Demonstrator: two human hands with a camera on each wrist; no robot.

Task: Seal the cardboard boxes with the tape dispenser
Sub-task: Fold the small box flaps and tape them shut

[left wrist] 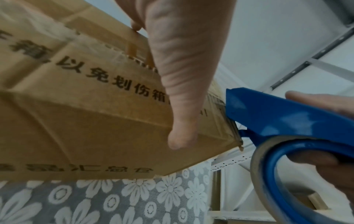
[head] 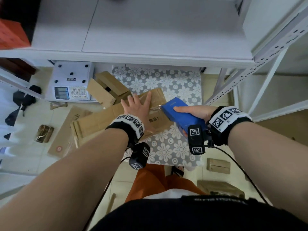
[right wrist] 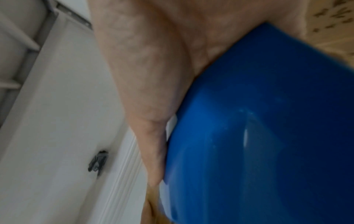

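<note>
Now, head view: I am pressing my left hand (head: pixel 136 105), fingers spread flat, on the cardboard box (head: pixel 155 120) lying on the flowered mat (head: pixel 180 84).
Right hand (head: pixel 195 112): I am clamping it round the blue tape dispenser (head: pixel 181 115), at the box's 3 o'clock edge.
Left wrist view alone: tape roll (left wrist: pixel 256 153) and serrated blade touching the box's corner; black Chinese print.
Right wrist view: blurred blue.
Count: one dispenser; a second, open box (head: pixel 106 89) at 10 o'clock.

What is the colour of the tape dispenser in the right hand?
Blue; the tape dispenser shows best in the left wrist view.
</note>
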